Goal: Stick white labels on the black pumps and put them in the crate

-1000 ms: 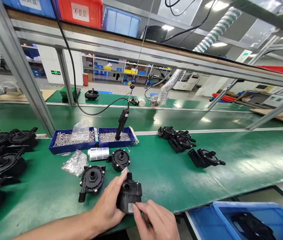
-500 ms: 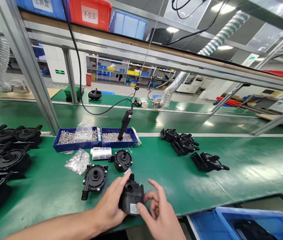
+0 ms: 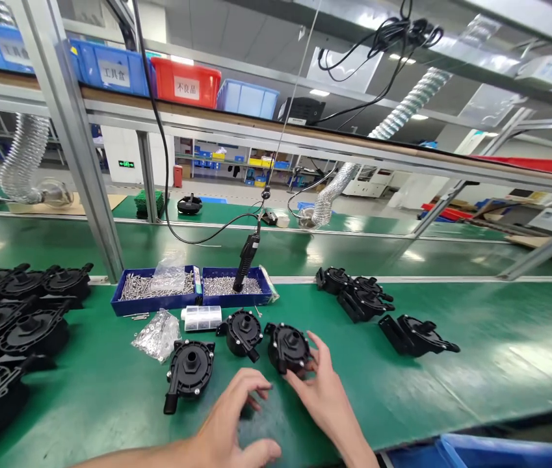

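Note:
My right hand [image 3: 322, 383] grips a round black pump housing [image 3: 289, 346] by its right side, fingers behind and thumb in front. The housing has a central spout and bright screws round its rim. My left hand [image 3: 239, 416] is apart from it, fingers curved and thumb spread, with nothing held. Just left of the gripped part sits a second black pump housing [image 3: 242, 333]. Another black pump housing [image 3: 190, 372] lies nearer, beyond my left hand, its outlet pointing toward me.
Blue trays of screws [image 3: 156, 291] and small metal parts [image 3: 231, 286] stand behind, a black electric screwdriver [image 3: 246, 260] hanging over the right one. A plastic bag of nuts [image 3: 157, 335] lies left. More housings stand left [image 3: 32, 328] and right [image 3: 419, 335]. A blue bin [image 3: 500, 452] is lower right.
Both hands were at the pump housing near the table's front edge. My left hand has let go; my right hand has moved the housing farther away and turned its spout up.

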Action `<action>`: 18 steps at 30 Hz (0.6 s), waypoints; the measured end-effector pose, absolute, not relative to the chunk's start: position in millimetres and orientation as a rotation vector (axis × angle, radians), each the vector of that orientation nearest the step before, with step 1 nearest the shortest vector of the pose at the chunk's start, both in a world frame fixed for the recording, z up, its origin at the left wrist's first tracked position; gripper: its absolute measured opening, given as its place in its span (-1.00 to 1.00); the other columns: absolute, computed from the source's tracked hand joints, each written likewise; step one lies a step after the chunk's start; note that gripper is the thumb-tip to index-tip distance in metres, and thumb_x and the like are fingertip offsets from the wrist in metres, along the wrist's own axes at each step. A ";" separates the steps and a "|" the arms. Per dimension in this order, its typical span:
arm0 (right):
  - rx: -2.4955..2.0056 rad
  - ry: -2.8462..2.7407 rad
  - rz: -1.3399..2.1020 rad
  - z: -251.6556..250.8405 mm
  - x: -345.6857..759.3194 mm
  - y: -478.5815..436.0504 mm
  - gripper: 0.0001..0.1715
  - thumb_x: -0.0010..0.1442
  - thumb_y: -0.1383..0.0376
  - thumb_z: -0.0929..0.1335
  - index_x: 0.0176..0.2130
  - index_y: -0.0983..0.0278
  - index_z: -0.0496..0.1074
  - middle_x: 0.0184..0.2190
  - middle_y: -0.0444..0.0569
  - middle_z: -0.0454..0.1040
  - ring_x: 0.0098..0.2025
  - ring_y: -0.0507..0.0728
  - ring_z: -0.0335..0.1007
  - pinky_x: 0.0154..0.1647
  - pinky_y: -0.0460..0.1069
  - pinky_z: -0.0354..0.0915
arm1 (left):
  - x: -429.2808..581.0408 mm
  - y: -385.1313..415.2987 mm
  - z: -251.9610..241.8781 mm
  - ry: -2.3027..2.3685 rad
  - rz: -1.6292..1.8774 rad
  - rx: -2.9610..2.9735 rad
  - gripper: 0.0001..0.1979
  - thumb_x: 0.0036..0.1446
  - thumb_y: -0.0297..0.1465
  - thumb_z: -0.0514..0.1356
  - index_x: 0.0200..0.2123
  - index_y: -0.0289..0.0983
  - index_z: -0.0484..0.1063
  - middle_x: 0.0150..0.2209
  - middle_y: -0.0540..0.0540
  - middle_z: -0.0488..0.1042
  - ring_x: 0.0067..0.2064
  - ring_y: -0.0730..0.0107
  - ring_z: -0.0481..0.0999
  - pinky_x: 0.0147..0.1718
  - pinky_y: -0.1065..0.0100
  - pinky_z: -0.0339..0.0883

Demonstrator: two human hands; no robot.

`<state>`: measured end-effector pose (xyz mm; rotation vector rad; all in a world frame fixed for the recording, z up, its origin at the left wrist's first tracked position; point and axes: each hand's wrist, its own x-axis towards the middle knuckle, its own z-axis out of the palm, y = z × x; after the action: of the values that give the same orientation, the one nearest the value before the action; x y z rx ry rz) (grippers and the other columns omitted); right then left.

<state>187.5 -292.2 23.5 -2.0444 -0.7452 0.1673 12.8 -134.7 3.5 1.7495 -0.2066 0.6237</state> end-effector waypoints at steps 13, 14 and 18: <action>-1.922 -1.215 0.243 51.6 146.0 -278.2 -0.75 0.40 0.25 0.37 -0.35 0.22 0.48 -0.39 -0.14 0.36 -0.39 0.09 0.27 -0.36 -0.03 0.15 | 24.9 -126.7 -25.7 -0.081 0.264 1.367 -0.40 0.11 -0.14 0.44 0.11 -0.16 0.29 -0.12 -0.13 0.37 -0.12 0.28 0.42 -0.20 0.30 0.40; -1.912 -1.233 0.244 50.8 145.9 -277.5 -0.74 0.39 0.27 0.36 -0.38 0.23 0.46 -0.40 -0.14 0.36 -0.38 0.09 0.28 -0.36 -0.03 0.15 | 25.4 -126.2 -29.4 -0.083 0.254 1.363 -0.39 0.12 -0.11 0.43 0.12 -0.15 0.29 -0.09 -0.15 0.36 -0.10 0.26 0.42 -0.19 0.29 0.40; -1.930 -1.272 0.207 47.7 147.0 -276.6 -0.76 0.40 0.26 0.32 -0.35 0.22 0.41 -0.37 -0.13 0.38 -0.36 0.09 0.31 -0.34 -0.04 0.17 | 29.7 -124.5 -43.2 -0.115 0.224 1.330 -0.28 0.07 -0.04 0.45 0.20 -0.09 0.25 0.00 -0.20 0.34 -0.06 0.19 0.39 -0.23 0.30 0.38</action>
<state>147.0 -276.6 47.7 -1.9304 -1.2724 0.2074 29.7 -124.5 -43.2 1.3305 -0.1149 0.2240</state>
